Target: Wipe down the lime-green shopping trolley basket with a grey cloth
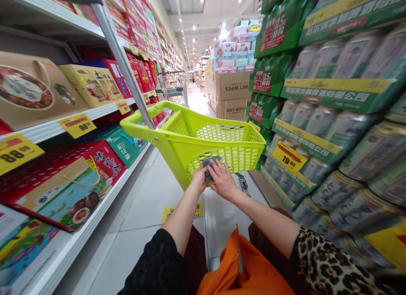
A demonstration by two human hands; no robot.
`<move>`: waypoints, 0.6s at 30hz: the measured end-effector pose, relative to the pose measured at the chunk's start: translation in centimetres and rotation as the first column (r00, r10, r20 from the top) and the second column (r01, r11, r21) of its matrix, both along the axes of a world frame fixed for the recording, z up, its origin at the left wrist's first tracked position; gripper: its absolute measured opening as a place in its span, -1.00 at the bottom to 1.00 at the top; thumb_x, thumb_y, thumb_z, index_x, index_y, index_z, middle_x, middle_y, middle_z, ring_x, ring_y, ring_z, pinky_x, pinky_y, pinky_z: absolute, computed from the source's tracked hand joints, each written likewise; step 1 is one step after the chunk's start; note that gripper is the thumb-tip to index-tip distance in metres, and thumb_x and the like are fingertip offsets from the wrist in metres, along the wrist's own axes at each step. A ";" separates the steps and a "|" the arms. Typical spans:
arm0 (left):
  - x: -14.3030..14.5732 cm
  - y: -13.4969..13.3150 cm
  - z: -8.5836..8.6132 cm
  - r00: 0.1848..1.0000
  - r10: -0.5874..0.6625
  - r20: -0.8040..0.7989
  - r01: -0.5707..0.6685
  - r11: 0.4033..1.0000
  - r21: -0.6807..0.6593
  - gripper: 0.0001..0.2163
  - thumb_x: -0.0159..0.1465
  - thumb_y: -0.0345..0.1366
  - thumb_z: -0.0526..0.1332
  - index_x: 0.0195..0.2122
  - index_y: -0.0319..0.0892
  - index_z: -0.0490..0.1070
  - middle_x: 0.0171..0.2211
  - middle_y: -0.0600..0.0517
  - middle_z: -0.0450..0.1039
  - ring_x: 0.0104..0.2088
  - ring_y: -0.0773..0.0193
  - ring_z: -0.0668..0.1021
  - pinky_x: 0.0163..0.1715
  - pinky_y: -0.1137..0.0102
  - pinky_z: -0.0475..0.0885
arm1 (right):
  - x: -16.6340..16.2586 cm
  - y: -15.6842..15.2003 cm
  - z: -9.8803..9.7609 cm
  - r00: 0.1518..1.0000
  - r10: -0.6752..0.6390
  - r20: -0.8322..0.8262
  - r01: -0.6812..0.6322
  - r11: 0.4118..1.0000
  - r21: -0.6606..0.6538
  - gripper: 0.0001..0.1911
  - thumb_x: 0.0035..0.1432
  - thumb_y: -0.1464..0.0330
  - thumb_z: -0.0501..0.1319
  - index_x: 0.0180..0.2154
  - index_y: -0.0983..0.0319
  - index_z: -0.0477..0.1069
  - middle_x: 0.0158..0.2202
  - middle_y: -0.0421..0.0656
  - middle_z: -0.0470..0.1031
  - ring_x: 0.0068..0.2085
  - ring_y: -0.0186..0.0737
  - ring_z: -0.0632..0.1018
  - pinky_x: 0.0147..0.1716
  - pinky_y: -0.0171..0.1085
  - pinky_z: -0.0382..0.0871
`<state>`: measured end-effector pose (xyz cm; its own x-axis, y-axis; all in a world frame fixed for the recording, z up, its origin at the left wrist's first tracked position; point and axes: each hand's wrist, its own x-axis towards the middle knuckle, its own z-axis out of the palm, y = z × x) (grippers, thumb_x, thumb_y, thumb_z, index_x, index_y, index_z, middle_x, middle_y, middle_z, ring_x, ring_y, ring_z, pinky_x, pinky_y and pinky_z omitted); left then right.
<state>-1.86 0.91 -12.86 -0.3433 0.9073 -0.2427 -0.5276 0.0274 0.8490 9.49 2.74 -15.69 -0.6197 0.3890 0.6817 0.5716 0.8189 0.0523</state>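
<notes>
A lime green plastic shopping basket on wheels [177,138] stands in the aisle in front of me. Both hands are at its near mesh wall. My left hand [199,180] is closed round the lower edge of a small grey cloth [209,164]. My right hand [222,178] lies with fingers stretched flat, pressing that cloth against the basket's mesh. An orange garment [250,269] sits at my waist between my arms.
Shelves on the left hold gift boxes [95,85] with yellow price tags [78,125]. On the right are stacked packs of green-wrapped cans [333,130]. Cardboard "wet wipes" boxes [233,96] and a metal cart [173,87] stand farther down the tiled aisle.
</notes>
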 end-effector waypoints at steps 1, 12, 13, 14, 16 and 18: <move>0.0 -0.1 -0.1 1.000 -0.006 -0.011 0.006 1.000 -0.012 -0.95 0.02 -0.46 0.17 -0.50 -0.20 0.38 -0.63 0.13 0.40 -0.57 0.43 0.43 -0.51 0.53 0.29 | -0.1 0.1 -0.2 1.000 -0.012 -0.002 0.012 1.000 -0.019 -0.41 0.05 0.36 0.21 0.13 0.30 0.21 0.22 0.11 0.13 0.23 0.13 0.13 0.09 0.16 0.10; -2.6 -1.0 5.6 0.521 0.248 -0.817 -0.050 0.964 0.261 -0.70 0.07 -0.47 0.08 -0.19 -0.17 0.44 -0.17 -0.04 0.50 -0.12 0.19 0.48 0.00 0.23 0.29 | 0.1 5.2 4.7 0.980 0.164 -0.116 -0.141 0.973 0.183 -0.64 0.25 0.48 0.00 0.03 0.15 0.34 0.16 -0.09 0.28 0.26 -0.15 0.11 0.18 0.04 0.05; -3.0 -1.0 6.3 0.286 0.336 -0.898 -0.027 0.939 0.342 -0.66 0.08 -0.48 0.07 -0.12 -0.16 0.42 -0.05 -0.05 0.45 0.00 0.15 0.41 0.08 0.19 0.21 | 0.0 5.3 4.9 0.983 0.154 -0.100 -0.133 0.973 0.189 -0.64 0.25 0.48 0.00 0.04 0.14 0.33 0.17 -0.11 0.27 0.26 -0.14 0.12 0.19 0.08 0.01; -3.4 -1.0 6.9 0.072 0.372 -0.925 0.017 0.927 0.374 -0.62 0.10 -0.48 0.06 -0.06 -0.16 0.39 0.03 -0.06 0.39 0.08 0.12 0.35 0.14 0.14 0.13 | -0.1 5.4 4.9 0.987 0.144 -0.077 -0.128 0.974 0.189 -0.64 0.26 0.47 0.00 0.05 0.13 0.32 0.17 -0.12 0.26 0.25 -0.13 0.12 0.19 0.10 -0.02; -4.2 -1.2 7.5 -0.265 0.361 -0.894 0.125 0.932 0.340 -0.58 0.13 -0.48 0.02 0.04 -0.17 0.33 0.14 -0.07 0.27 0.16 0.09 0.26 0.21 0.08 -0.04 | -0.4 5.3 4.3 0.992 0.122 -0.043 -0.112 0.978 0.178 -0.64 0.26 0.47 0.00 0.04 0.12 0.33 0.16 -0.14 0.27 0.24 -0.13 0.14 0.18 0.08 0.00; -4.8 -1.3 7.4 -0.458 0.315 -0.831 0.179 0.949 0.260 -0.55 0.16 -0.48 -0.02 0.09 -0.19 0.28 0.19 -0.08 0.20 0.20 0.07 0.20 0.22 0.03 -0.16 | -0.7 5.1 2.9 0.995 0.088 -0.045 -0.081 0.986 0.149 -0.64 0.26 0.47 0.00 0.04 0.12 0.33 0.17 -0.13 0.27 0.24 -0.12 0.15 0.17 0.07 0.03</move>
